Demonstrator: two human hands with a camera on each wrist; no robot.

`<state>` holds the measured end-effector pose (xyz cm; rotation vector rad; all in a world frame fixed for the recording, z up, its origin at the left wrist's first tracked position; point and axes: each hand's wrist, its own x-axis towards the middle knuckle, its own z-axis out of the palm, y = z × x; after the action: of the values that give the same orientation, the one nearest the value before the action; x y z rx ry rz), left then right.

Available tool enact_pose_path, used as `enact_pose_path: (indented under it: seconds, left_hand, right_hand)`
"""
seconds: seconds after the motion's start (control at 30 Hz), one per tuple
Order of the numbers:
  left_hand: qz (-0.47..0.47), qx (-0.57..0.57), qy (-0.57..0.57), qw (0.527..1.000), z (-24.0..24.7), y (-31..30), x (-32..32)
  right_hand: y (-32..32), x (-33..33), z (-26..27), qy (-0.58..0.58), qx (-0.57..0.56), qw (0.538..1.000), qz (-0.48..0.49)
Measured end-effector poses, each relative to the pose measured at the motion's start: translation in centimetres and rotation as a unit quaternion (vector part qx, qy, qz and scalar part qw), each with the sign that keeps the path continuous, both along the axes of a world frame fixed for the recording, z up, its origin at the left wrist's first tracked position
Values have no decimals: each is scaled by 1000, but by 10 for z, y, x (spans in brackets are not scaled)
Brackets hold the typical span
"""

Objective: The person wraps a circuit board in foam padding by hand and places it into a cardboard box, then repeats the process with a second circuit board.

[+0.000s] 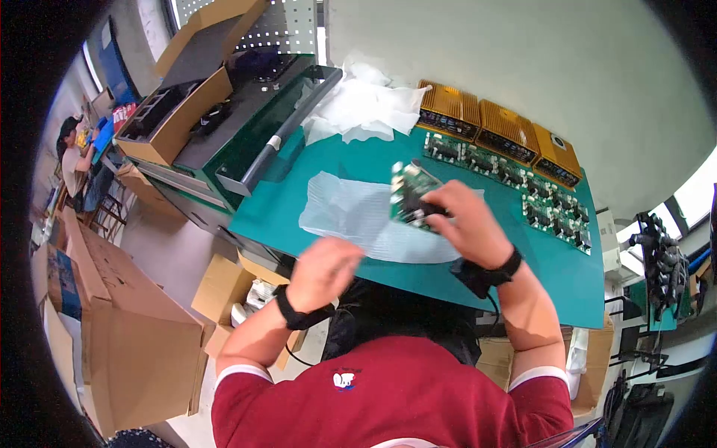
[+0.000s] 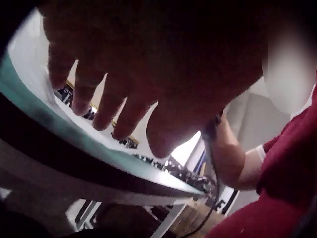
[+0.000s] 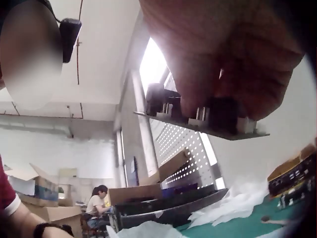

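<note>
My right hand (image 1: 474, 228) pinches a green circuit board (image 1: 407, 196) by its black part, holding it tilted over the table. In the right wrist view, the board (image 3: 218, 133) appears edge-on beneath the fingers, with black and silver parts on its upper side. Below it in the head view, a thin white foam sheet (image 1: 328, 205) lies spread on the green table. My left hand (image 1: 321, 275), blurred, hovers at the sheet's near left edge and holds nothing. Its fingers (image 2: 101, 114) hang loosely apart in the left wrist view.
Rows of circuit boards (image 1: 511, 175) lie at the right, before several gold metal cases (image 1: 508, 131). Crumpled white foam sheets (image 1: 362, 104) are heaped at the back. An open cardboard box (image 1: 175, 112) stands at the left. Another person (image 1: 75, 160) sits farther off.
</note>
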<state>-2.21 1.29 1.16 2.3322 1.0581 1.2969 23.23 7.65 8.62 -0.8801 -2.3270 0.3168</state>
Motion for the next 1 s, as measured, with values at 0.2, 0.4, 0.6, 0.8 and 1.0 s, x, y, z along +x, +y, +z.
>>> enact_pose_path:
  seconds: [0.2, 0.4, 0.6, 0.8, 1.0]
  left_hand:
    - [292, -55, -133, 946, -16, 41, -70]
    - [189, -357, -86, 911, -16, 65, -66]
    - [92, -360, -117, 921, -25, 81, -65]
    - [12, -389, -187, 902, -16, 89, -38]
    - [-49, -412, -138, 899, -15, 106, 4]
  right_hand:
    - [30, -58, -58, -131, 12, 991, 31]
    - [41, -76, -79, -228, -11, 974, 0]
    - [37, -77, -86, -188, -35, 981, -13]
    - [39, -73, -92, -166, -53, 985, 0]
    - [46, -47, -84, -36, -111, 992, 51]
